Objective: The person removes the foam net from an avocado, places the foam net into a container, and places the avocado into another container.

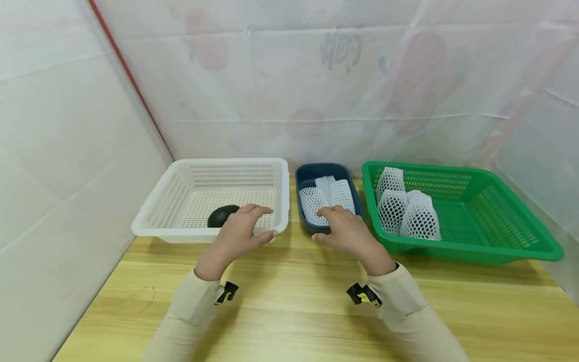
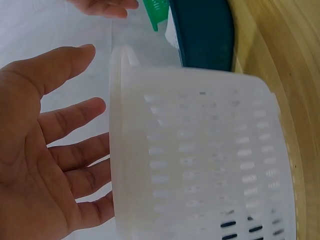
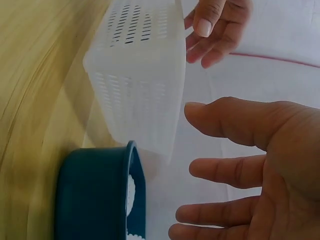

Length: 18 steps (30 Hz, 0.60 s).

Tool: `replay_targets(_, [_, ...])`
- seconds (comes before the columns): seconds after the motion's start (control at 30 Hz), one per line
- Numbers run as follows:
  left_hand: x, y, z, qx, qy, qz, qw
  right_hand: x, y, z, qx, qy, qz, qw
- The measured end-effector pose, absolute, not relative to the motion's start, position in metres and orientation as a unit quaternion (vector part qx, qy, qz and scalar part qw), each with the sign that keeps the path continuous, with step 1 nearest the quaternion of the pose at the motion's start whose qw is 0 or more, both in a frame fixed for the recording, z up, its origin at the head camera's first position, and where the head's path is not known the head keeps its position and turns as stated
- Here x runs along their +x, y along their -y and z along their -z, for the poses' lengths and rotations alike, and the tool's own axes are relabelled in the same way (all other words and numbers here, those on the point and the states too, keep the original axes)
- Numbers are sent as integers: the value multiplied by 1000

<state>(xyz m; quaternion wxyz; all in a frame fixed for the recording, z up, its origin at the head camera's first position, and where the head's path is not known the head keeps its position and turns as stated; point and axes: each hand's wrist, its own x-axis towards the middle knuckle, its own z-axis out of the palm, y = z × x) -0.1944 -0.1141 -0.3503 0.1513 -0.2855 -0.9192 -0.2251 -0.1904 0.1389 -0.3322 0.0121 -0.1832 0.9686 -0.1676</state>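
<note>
My left hand [image 1: 239, 231] hovers over the front rim of the white basket [image 1: 149, 217], fingers spread and holding nothing. A dark, smooth oval fruit or vegetable [image 1: 220, 216] lies in that basket, partly hidden behind the hand. Above the front of the small dark blue tray [image 1: 357, 201] is my right hand [image 1: 348, 232], its fingers loosely bent and nothing between them. White foam net sleeves [image 1: 312, 201] lie in this tray, close under the right fingertips. In the right wrist view, the right fingers [image 3: 225, 171] are extended beside the blue tray [image 3: 92, 195].
To the right stands a green basket [image 1: 470, 251] with several net-wrapped dark items [image 1: 418, 218] at its left end. All three containers stand in a row on the wooden table [image 1: 289, 311]. White sheeting [image 1: 271, 90] hangs behind them and at both sides.
</note>
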Motion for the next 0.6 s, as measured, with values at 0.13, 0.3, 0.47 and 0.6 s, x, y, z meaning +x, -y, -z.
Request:
replay_targets(0.13, [-194, 105, 350, -302, 915, 213, 158, -189, -144, 330, -178, -971, 162, 9])
replay_targets(0.3, [-193, 95, 349, -318, 911, 200, 172, -188, -153, 329, -171, -971, 169, 8])
replay_targets(0.47, [-191, 87, 351, -344, 901, 186, 189, -189, -164, 330, -166, -970, 178, 8])
replay_targets(0.6, [-191, 80, 354, -366, 891, 175, 202, -189, -173, 331, -161, -971, 176, 5])
